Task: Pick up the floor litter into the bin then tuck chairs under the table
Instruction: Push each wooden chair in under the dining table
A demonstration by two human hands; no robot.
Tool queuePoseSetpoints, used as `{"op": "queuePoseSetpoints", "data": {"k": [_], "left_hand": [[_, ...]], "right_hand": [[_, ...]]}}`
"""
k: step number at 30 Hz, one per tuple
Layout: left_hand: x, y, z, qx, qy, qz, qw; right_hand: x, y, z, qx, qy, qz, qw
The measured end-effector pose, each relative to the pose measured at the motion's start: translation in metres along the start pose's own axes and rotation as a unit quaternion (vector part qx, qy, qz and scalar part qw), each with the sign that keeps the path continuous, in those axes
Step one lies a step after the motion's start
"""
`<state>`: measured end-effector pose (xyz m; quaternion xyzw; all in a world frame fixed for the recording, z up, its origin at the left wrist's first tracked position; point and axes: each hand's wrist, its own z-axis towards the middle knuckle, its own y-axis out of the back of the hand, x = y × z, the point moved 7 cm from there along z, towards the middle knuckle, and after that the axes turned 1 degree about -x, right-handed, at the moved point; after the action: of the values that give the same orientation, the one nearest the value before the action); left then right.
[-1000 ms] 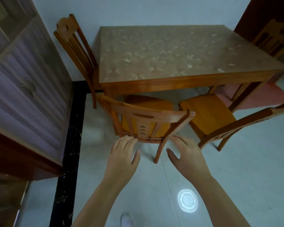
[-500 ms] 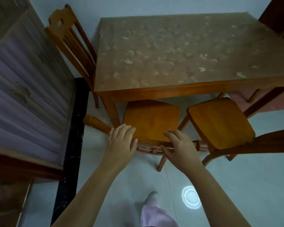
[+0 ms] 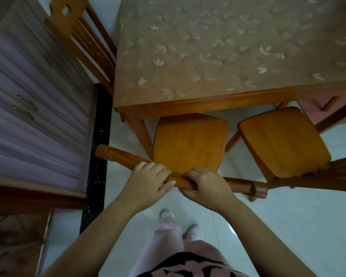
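Note:
A wooden chair point(image 3: 190, 140) stands in front of me, its seat partly under the near edge of the wooden table point(image 3: 218, 100). My left hand point(image 3: 148, 182) and my right hand point(image 3: 206, 184) both grip the top rail of this chair's back, side by side. A second chair point(image 3: 284, 136) stands to its right, angled, with its seat mostly out from under the table. A third chair point(image 3: 82, 37) sits at the table's left end. No litter or bin is in view.
A cabinet with ribbed purple fronts point(image 3: 34, 108) stands close on the left, beyond a black floor strip point(image 3: 97, 156). The table's near left leg point(image 3: 140, 134) is beside the held chair's seat. My feet and pink trousers point(image 3: 168, 232) are below on pale tiles.
I have stepped closer and the view now looks more steeply down. Both hands went from hovering behind the chair back to closing around its top rail.

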<state>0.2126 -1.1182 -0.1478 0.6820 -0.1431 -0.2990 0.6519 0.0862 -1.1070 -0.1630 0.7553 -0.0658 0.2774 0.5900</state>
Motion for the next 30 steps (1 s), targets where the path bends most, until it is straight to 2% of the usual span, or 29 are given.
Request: {"op": "queuePoseSetpoints", "data": {"k": [10,19,21,26,30], "left_hand": [[0.012,-0.002,0.013,0.062,-0.102,-0.021,0.993],[0.010,-0.005,0.020,0.059,-0.202,-0.050,0.976],[0.009,-0.006,0.022,0.088,-0.202,-0.057,0.974],[0.017,-0.016,0.028,0.221,-0.159,-0.093,0.958],[0.016,-0.017,0.032,0.237,-0.156,-0.130,0.950]], "right_hand": [[0.010,0.001,0.013,0.033,-0.006,0.048,0.998],[0.005,-0.003,0.017,0.041,-0.034,0.052,0.997],[0.003,-0.002,0.017,0.040,-0.036,0.055,0.997],[-0.001,-0.006,0.020,0.063,-0.036,0.064,0.995],[-0.006,-0.007,0.026,0.106,-0.033,0.069,0.991]]}}
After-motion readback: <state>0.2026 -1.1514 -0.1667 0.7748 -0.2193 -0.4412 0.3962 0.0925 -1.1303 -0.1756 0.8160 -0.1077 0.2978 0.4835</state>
